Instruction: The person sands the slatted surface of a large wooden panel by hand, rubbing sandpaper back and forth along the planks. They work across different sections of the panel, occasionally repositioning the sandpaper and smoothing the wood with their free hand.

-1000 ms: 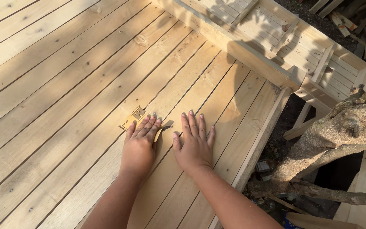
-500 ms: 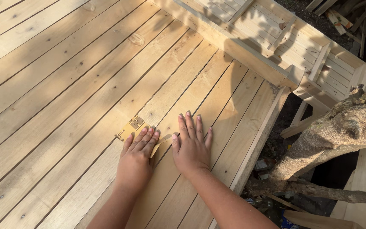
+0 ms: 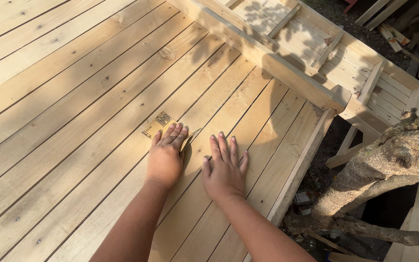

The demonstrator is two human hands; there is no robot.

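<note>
Pressed flat with fingers together, left hand [image 3: 165, 160] pins a sheet of sandpaper [image 3: 160, 125] to the plank deck [image 3: 73, 97]. Right hand [image 3: 224, 170] lies just beside it, palm down, fingers slightly spread, holding nothing. Tree trunk [image 3: 389, 165] at far right.

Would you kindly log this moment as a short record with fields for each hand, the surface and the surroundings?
left hand: flat, palm down on a sheet of sandpaper
right hand: flat on bare boards, fingers spread, holding nothing
surface: pale wooden deck, planks running diagonally
surroundings: tree trunk at the right; slatted wooden panel beyond
</note>
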